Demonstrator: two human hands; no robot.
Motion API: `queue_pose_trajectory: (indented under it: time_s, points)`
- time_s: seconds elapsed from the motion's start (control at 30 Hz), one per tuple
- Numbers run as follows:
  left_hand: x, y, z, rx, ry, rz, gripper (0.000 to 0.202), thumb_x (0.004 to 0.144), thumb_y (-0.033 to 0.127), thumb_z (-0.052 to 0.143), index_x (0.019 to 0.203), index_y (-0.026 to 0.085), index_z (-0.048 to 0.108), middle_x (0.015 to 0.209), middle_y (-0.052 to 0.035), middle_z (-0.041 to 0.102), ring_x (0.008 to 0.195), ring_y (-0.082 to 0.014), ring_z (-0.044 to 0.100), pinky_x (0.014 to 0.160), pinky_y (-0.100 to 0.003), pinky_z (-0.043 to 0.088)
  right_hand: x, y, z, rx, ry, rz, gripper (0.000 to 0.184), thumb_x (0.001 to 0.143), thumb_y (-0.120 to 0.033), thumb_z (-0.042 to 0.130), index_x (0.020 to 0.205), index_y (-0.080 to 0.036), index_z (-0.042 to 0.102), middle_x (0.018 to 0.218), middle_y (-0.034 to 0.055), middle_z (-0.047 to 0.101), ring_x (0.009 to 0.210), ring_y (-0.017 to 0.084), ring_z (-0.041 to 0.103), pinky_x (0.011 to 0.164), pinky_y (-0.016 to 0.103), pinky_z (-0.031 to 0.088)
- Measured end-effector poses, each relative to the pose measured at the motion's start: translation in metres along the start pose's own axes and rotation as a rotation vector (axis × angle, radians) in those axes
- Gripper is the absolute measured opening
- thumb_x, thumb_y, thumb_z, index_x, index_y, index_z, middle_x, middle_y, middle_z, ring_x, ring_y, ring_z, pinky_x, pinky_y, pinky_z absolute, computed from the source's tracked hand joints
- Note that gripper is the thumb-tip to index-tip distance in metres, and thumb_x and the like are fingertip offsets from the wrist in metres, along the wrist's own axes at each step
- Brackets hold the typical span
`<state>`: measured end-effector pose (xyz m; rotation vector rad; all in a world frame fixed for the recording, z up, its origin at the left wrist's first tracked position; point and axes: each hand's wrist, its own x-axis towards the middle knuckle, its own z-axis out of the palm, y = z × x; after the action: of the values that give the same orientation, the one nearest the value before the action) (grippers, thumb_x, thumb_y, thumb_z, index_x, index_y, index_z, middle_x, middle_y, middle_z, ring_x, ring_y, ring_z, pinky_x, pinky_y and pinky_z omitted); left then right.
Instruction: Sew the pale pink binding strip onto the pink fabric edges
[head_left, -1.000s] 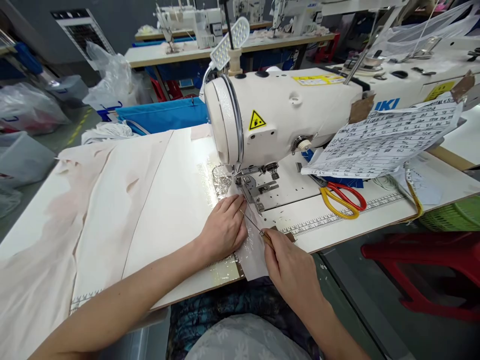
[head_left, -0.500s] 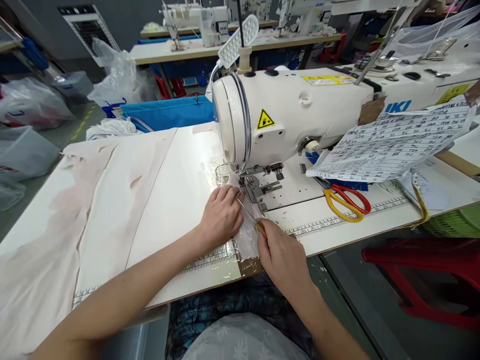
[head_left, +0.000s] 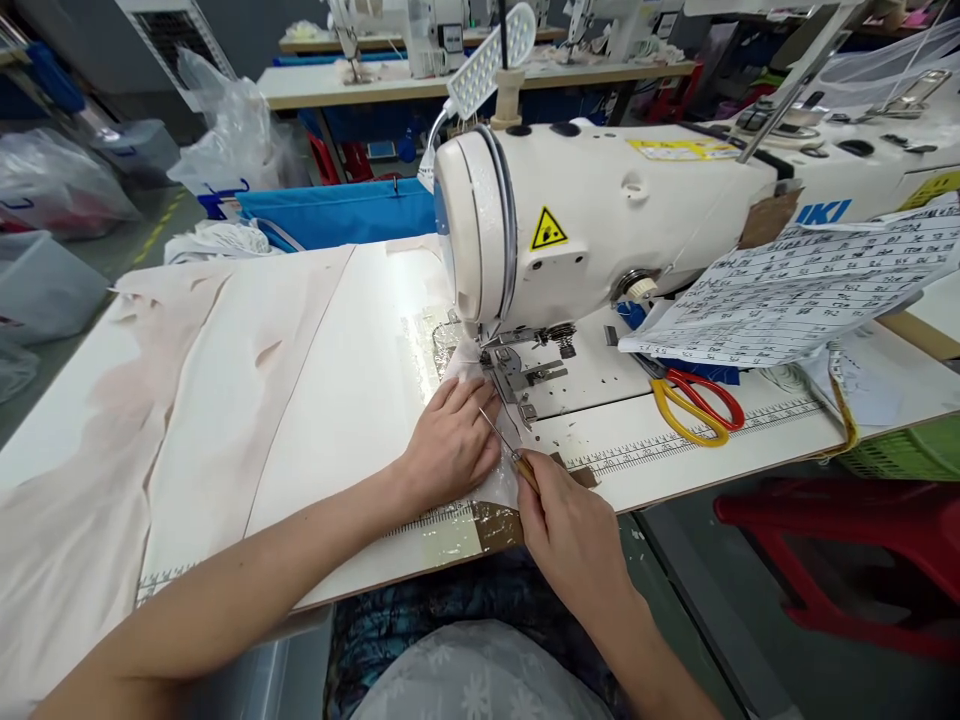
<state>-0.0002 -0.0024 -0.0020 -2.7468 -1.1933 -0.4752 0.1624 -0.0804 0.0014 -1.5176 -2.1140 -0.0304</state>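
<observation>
- Two hands at work on the surface point(head_left: 337, 400), just in front of the sewing machine point(head_left: 600, 230).
- Awl point(head_left: 510, 450): thin metal shaft on a wooden handle; long axis runs diagonally, tip pointing up and to the left toward the presser foot point(head_left: 504, 368), handle low and to the right.
- Right hand point(head_left: 570, 535): at the near edge of the surface, fingers pinched closed around the awl's wooden handle; forearm enters from the lower right.
- Left hand point(head_left: 454, 445): palm down, fingers extended and close together, pressed flat on the white fabric piece point(head_left: 499, 478); grasps nothing; forearm crosses the surface from the lower left.
- White fabric piece: lies between the two hands, reaching from the near edge of the surface up to the presser foot.
- Awl shaft lies over the fabric, just beside the left fingertips.
- Pale pink cloth point(head_left: 187, 400): spread across the left part of the surface, well apart from the hands.
- Scissors point(head_left: 697, 405), red and yellow handles: flat on the surface right of the presser foot, partly under a printed paper sheet point(head_left: 810, 295).
- Lamp head point(head_left: 491, 60): above the machine.
</observation>
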Motion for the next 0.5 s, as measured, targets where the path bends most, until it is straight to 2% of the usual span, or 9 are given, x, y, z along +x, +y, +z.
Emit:
queue_pose_trajectory:
  time_s: [0.1, 0.23, 0.37, 0.5]
  points:
    - [0.0, 0.002, 0.003, 0.006, 0.005, 0.001, 0.039, 0.096, 0.027, 0.045, 0.124, 0.005, 0.061, 0.129, -0.0177, 0.062, 0.129, -0.0312, 0.05, 0.112, -0.05, 0.039, -0.003, 0.004, -0.004, 0.019, 0.003, 0.002, 0.028, 0.1, -0.016, 0.034, 0.103, -0.013, 0.061, 0.085, 0.0069, 0.076, 0.067, 0.019, 0.073, 0.05, 0.026, 0.047]
    - [-0.001, -0.001, 0.004, 0.005, 0.013, 0.015, 0.036, 0.095, 0.022, 0.046, 0.124, 0.007, 0.062, 0.129, -0.0163, 0.062, 0.127, -0.0299, 0.051, 0.114, -0.05, 0.037, -0.012, 0.015, -0.009, 0.03, 0.02, 0.049, 0.027, 0.101, -0.02, 0.036, 0.107, -0.012, 0.061, 0.088, 0.0097, 0.077, 0.069, 0.021, 0.074, 0.052, 0.027, 0.05]
    - [-0.002, 0.0, 0.004, 0.014, -0.014, 0.02, 0.039, 0.095, 0.021, 0.043, 0.124, 0.004, 0.061, 0.131, -0.0178, 0.061, 0.127, -0.0312, 0.051, 0.114, -0.051, 0.036, -0.017, 0.027, -0.012, 0.045, 0.0, 0.132, 0.029, 0.101, -0.025, 0.038, 0.107, -0.012, 0.063, 0.082, 0.0089, 0.076, 0.06, 0.021, 0.072, 0.045, 0.027, 0.046]
    - [-0.003, 0.004, 0.003, 0.012, -0.019, -0.007, 0.041, 0.099, 0.027, 0.04, 0.125, 0.004, 0.061, 0.13, -0.0169, 0.062, 0.128, -0.0308, 0.05, 0.114, -0.05, 0.036, -0.018, 0.032, -0.014, 0.082, -0.005, 0.16, 0.028, 0.1, -0.026, 0.038, 0.105, -0.013, 0.063, 0.077, 0.0072, 0.075, 0.057, 0.02, 0.07, 0.043, 0.025, 0.044]
